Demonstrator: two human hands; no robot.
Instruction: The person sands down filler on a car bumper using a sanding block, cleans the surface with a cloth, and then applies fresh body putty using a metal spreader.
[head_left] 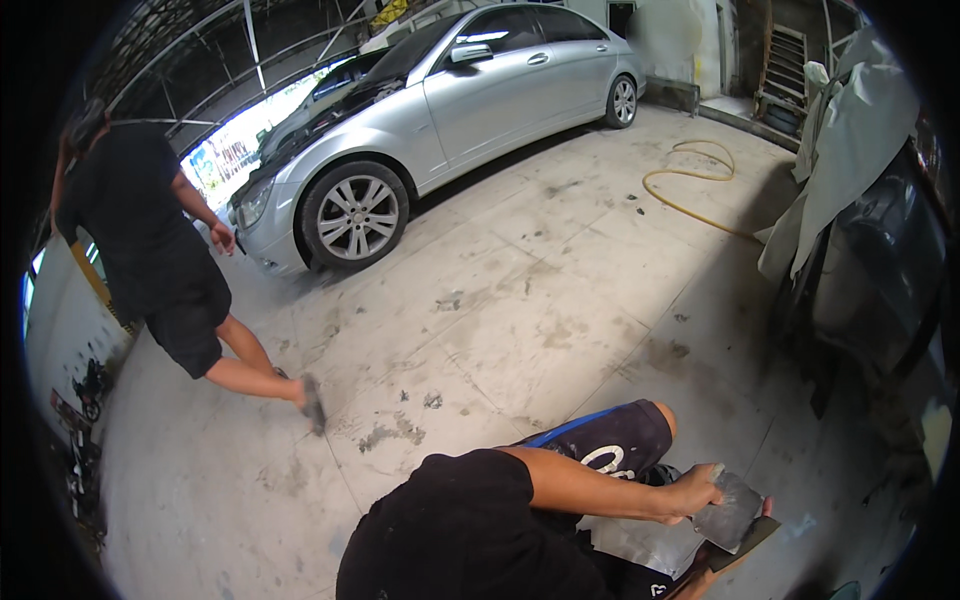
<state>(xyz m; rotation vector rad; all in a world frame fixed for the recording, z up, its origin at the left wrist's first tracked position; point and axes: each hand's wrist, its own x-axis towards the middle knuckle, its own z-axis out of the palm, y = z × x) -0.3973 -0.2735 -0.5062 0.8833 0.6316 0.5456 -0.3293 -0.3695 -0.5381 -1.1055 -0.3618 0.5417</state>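
Observation:
My left hand [695,492] is closed on a grey flat plate [730,515] with a squarish shape, and its thumb lies along the top edge. Just below, tilted and close against that plate, is a thin flat board [748,548] with a brownish face. My right hand [702,582] grips this board low down and shows only in part, since the plate and board cover much of it. Both hands are in front of my bent knee, in dark shorts [610,440] with a blue stripe.
A silver car [490,95] with its hood raised stands across the floor. Another person [140,220] in black walks at the left. A yellow hose [690,205] curls on the stained floor. At the right, a dark car body [880,270] is partly draped with a grey sheet [850,130].

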